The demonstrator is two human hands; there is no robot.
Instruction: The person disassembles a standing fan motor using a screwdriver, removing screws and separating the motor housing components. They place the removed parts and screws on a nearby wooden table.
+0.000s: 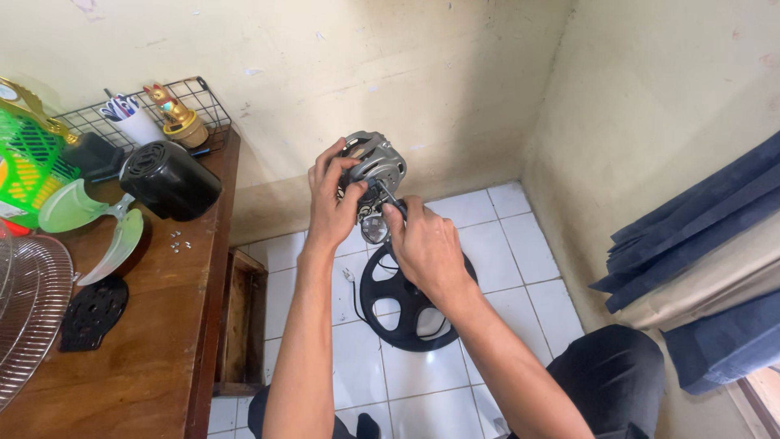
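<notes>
A grey metal fan motor [379, 162] stands up at arm's length over the tiled floor. My left hand [331, 199] grips its left side, fingers curled over the housing. My right hand [422, 240] holds a dark screwdriver [388, 196] whose tip meets the motor's lower front. Below the hands, the round black fan base [410, 305] rests on the white tiles, with a black cable trailing from it.
A wooden table [162, 325] at left carries a black motor cover [169, 179], green fan blades [97, 223], a wire fan guard [28, 301], a black plastic plate [93, 311], small screws [179, 240] and a wire basket [154, 110]. Blue curtains [699, 244] hang at right.
</notes>
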